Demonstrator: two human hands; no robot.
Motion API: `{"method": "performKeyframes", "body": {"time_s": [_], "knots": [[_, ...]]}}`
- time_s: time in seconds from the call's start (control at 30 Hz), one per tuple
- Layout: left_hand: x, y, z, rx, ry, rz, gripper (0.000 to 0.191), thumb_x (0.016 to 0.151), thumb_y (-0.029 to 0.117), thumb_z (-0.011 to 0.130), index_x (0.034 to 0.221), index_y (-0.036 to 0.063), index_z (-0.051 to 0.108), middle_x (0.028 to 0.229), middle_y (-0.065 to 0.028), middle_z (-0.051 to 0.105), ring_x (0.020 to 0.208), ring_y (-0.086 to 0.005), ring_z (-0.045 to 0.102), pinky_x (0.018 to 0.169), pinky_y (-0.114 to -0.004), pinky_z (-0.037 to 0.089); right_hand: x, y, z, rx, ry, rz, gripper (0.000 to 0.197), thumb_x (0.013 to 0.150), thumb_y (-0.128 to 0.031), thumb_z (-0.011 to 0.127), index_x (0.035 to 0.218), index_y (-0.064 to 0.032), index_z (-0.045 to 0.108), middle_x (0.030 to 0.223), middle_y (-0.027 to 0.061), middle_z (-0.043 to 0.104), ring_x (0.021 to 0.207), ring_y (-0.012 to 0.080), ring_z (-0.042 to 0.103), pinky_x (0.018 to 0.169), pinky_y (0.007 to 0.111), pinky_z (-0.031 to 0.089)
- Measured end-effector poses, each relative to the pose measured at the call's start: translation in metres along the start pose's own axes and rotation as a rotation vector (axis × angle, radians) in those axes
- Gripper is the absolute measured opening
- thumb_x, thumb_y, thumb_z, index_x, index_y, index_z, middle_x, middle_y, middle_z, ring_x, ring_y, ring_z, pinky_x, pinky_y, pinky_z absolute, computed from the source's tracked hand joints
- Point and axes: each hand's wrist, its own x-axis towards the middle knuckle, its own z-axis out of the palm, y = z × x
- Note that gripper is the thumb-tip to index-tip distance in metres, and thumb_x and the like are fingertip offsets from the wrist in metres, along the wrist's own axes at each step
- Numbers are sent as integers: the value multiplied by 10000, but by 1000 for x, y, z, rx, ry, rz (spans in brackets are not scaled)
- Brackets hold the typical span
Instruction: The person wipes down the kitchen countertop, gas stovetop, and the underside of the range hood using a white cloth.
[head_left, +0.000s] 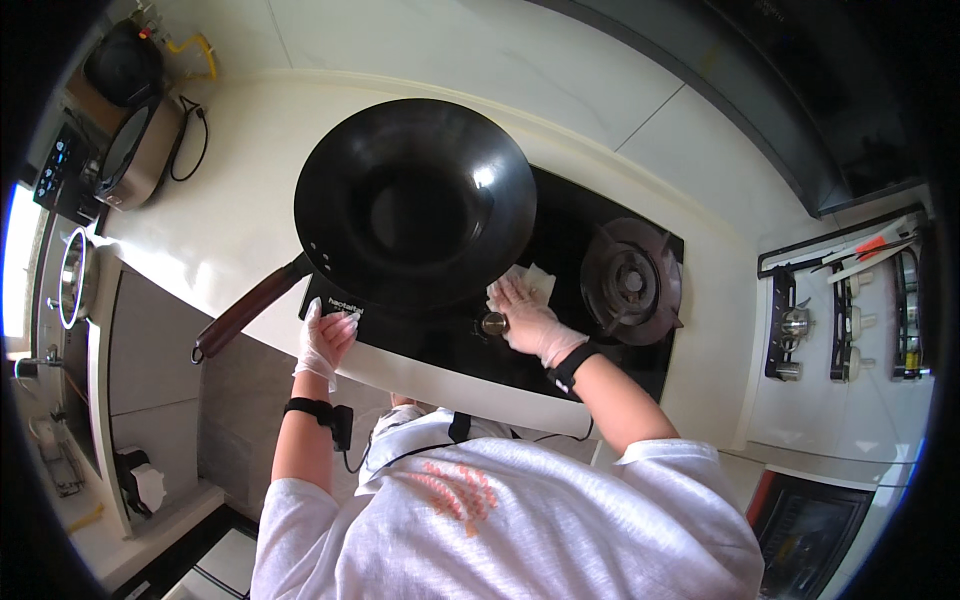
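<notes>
My right hand (531, 321), in a clear disposable glove, presses a crumpled white wipe (541, 280) flat onto the black glass gas cooktop (442, 351). Right by its wrist side sits a round metal control knob (494, 323). My left hand (327, 337), gloved too, rests by the cooktop's front left corner. Its thumb and fingers are apart, and I see nothing held in them. A large dark wok (416, 202) covers the left burner, which is hidden. The wok's brown wooden handle (251, 311) sticks out over the counter's front edge, left of my left hand.
The right burner with its pan support (632, 282) is uncovered. A rice cooker (139, 154) with a black cord stands on the left counter (240, 135). A range hood (750, 90) overhangs the upper right. Wall racks (847, 322) hold jars and utensils; a metal pot (75, 277) stands far left.
</notes>
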Motion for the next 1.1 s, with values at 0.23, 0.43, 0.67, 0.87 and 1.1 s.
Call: {"method": "performKeyframes", "body": {"time_s": [0.23, 0.43, 0.67, 0.87, 1.1], "knots": [[9, -5, -11, 14, -72, 17, 537, 725, 554, 511, 837, 31, 565, 781, -86, 619, 661, -195, 584, 683, -322, 482, -34, -45, -6, -306, -66, 172, 703, 776, -348, 485, 1264, 75, 205, 1344, 221, 153, 1256, 314, 146, 1008, 403, 143], [12, -6, -13, 5, -78, 30, 541, 721, 556, 515, 829, 29, 566, 745, -78, 612, 658, -201, 583, 674, -328, 486, -58, -79, 11, -118, 56, 211, 823, 708, -483, 515, 1220, 114, 273, 1315, 246, 197, 1248, 371, 105, 1015, 459, 72], [9, 0, -8, 14, -74, -6, 528, 717, 551, 525, 841, 40, 556, 758, -74, 621, 653, -170, 593, 637, -295, 493, -64, -84, 61, 21, 216, 27, 544, 778, -223, 450, 1215, 71, 316, 1300, 240, 233, 1246, 348, 156, 1022, 448, 88], [7, -3, -8, 3, -72, 11, 520, 715, 544, 534, 840, 40, 554, 735, -78, 618, 632, -175, 592, 620, -294, 497, -34, -89, 74, 140, 304, -108, 456, 788, -76, 369, 1235, 3, 330, 1305, 169, 283, 1232, 294, 239, 1007, 433, 172], [5, -4, -9, -31, -103, 22, 496, 706, 537, 553, 777, 46, 563, 728, -86, 622, 667, -186, 600, 679, -300, 491, 38, -114, 33, 321, 555, 159, 357, 782, -13, 391, 1138, -15, 400, 1139, 196, 440, 1114, 336, 364, 948, 447, 251]]}}
